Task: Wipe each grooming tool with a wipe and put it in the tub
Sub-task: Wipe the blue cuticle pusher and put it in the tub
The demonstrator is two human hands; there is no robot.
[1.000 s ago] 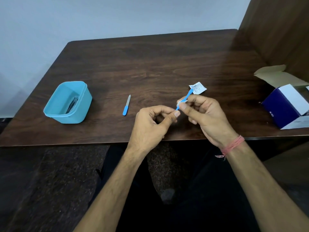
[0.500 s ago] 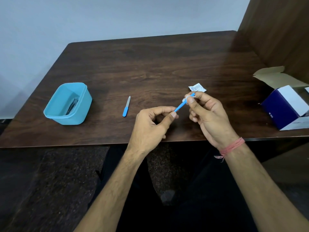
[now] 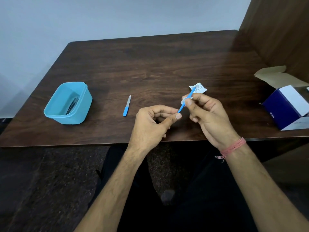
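Observation:
My left hand (image 3: 151, 124) pinches the lower end of a thin blue grooming tool (image 3: 181, 108) between thumb and forefinger, above the table's front edge. My right hand (image 3: 210, 118) pinches a small white wipe (image 3: 183, 100) around the middle of that tool, whose upper part pokes out past my fingers. A blue-handled nail file (image 3: 127, 106) lies on the table left of my hands. The light blue tub (image 3: 55, 114) stands at the left with dark metal tools inside.
A torn white wipe sachet (image 3: 199, 88) lies just beyond my right hand. An open navy and white carton (image 3: 284, 109) sits at the table's right edge, against a wooden side panel (image 3: 275, 30). The dark wooden table (image 3: 150, 64) stretches back to a pale wall.
My right hand has slid the wipe along the blue tool, up toward its far end and then partway back. My left hand has kept its pinch on the lower end.

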